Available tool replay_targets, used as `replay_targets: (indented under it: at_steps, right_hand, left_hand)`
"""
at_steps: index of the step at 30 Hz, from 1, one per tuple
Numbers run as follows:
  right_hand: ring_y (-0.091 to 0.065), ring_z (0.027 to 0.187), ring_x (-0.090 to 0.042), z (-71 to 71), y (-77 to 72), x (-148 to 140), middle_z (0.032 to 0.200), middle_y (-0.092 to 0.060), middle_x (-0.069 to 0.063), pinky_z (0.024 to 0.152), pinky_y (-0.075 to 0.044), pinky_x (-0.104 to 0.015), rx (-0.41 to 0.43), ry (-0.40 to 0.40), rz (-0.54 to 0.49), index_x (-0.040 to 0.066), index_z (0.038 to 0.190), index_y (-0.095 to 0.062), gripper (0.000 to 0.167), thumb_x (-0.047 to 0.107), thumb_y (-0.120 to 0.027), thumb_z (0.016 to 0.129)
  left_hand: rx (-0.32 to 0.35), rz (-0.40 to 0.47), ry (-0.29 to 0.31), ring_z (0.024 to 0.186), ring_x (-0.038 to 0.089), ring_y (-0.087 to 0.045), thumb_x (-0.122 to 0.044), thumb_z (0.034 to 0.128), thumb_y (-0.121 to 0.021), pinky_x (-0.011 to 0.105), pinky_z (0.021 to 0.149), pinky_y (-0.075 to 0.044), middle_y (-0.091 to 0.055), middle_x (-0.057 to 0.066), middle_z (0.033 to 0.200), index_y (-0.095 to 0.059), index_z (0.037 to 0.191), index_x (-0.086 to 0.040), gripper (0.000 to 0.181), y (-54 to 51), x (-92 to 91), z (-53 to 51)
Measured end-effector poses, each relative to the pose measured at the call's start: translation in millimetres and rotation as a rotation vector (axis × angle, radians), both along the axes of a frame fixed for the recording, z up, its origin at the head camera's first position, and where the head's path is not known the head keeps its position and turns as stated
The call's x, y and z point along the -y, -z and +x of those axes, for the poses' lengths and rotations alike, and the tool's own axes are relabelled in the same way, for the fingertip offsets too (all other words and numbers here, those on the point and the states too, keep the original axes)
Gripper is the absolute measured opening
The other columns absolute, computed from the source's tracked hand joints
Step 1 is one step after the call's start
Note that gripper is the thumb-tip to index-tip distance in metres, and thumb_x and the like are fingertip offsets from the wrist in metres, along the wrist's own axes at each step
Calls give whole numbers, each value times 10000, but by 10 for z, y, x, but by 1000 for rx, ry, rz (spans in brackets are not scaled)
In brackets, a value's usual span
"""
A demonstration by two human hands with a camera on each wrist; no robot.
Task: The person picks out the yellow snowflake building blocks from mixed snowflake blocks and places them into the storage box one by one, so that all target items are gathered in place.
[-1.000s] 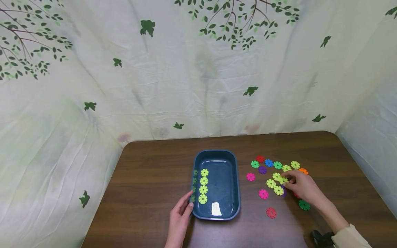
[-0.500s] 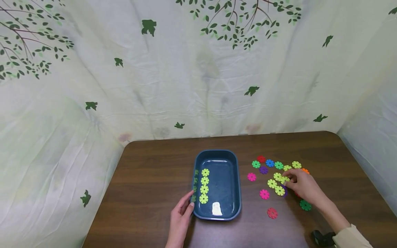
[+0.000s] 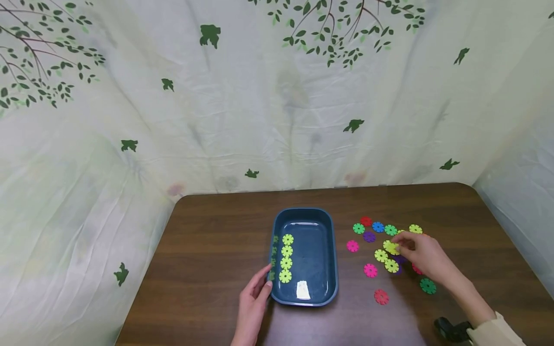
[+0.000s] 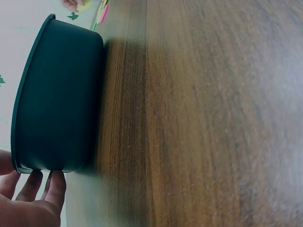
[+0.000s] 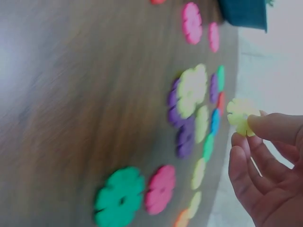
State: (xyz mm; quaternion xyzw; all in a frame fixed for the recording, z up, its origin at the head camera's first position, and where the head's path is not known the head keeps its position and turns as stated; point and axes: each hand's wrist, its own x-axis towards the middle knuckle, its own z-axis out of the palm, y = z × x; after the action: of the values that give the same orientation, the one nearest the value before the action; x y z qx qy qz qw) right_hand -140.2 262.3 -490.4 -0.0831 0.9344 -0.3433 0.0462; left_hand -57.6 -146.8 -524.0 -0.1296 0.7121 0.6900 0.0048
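Yellow disc (image 5: 235,110) is pinched above counter (image 3: 216,245) in fingers (image 5: 274,126) of right hand (image 3: 426,257), to the right of blue tray (image 3: 313,259), whose long axis is laid near-to-far and whose near left side is gripped by left hand (image 3: 252,300).

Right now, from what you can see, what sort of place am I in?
Probably an indoor booth set up for tabletop activities: leaf-and-bird-print fabric hangs behind and beside a wood-grain table, which bears a blue tray and colorful slotted flower-shaped discs.
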Motion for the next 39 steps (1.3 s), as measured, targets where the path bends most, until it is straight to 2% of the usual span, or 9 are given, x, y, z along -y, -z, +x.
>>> replay_targets:
  at_steps: [5, 11, 15, 18, 21, 26, 36, 39]
  right_hand:
    - [-614, 801, -179, -30, -98, 183, 894, -670, -2, 605, -505, -286, 0, -49, -33, 97, 1029, -706, 147, 45, -696, 893]
    - [-562, 727, -157, -63, -138, 417, 894, -672, 4, 533, -473, -260, -30, -104, -49, 133, 999, -717, 142, 42, -699, 892]
    - [-572, 756, -147, -89, -158, 567, 885, -656, 28, 601, -511, -265, -64, -131, -76, 133, 1004, -721, 162, 27, -710, 881]
    - [-580, 783, -137, -100, -165, 670, 873, -642, 52, 670, -535, -278, -56, -151, -81, 132, 1011, -724, 177, 17, -711, 878]
    - [-580, 780, -123, -109, -166, 757, 870, -644, 69, 685, -536, -283, -60, -174, -75, 152, 987, -721, 176, 13, -702, 882]
    - [-562, 760, -102, -133, -180, 872, 858, -638, 85, 686, -527, -275, -119, -208, -86, 172, 956, -702, 195, -7, -685, 882]
    - [-598, 816, -133, -122, -226, 1098, 936, -665, 46, 690, -544, -256, -96, -150, -146, 138, 1015, -707, 173, 20, -703, 888]
    - [-600, 827, -143, -131, -226, 1166, 938, -661, 45, 701, -546, -254, -88, -133, -159, 133, 1027, -703, 174, 37, -718, 882]
  left_hand:
    - [0, -1, 0, 1324, 277, -454, -46, 971, -564, 372, 1051, -406, -522, 105, 1417, -601, 1346, -87, 378, -6, 3, -4]
    - [8, 0, 6, 1326, 281, -452, -54, 975, -563, 385, 1053, -407, -516, 112, 1423, -594, 1353, -88, 381, -8, -3, 1]
    - [15, 0, 3, 1328, 272, -450, -52, 973, -566, 391, 1061, -396, -514, 105, 1426, -594, 1354, -98, 386, -9, -2, -4]
    - [21, -10, 0, 1323, 284, -456, -50, 972, -565, 406, 1059, -399, -510, 110, 1429, -595, 1355, -104, 387, -9, 0, -2]
    - [25, -24, 1, 1317, 291, -463, -49, 971, -565, 416, 1056, -404, -512, 113, 1426, -599, 1351, -109, 386, -3, 2, -5]
    - [30, -40, -6, 1309, 268, -472, -43, 960, -573, 406, 1053, -406, -532, 91, 1409, -620, 1331, -131, 384, 17, 3, -16]
    - [36, -34, -8, 1312, 263, -468, -41, 959, -572, 399, 1054, -404, -530, 93, 1411, -621, 1328, -135, 385, 17, -2, -22]
    - [15, -20, 0, 1323, 262, -453, -43, 964, -571, 373, 1056, -398, -520, 103, 1419, -611, 1338, -116, 383, 6, -1, -13]
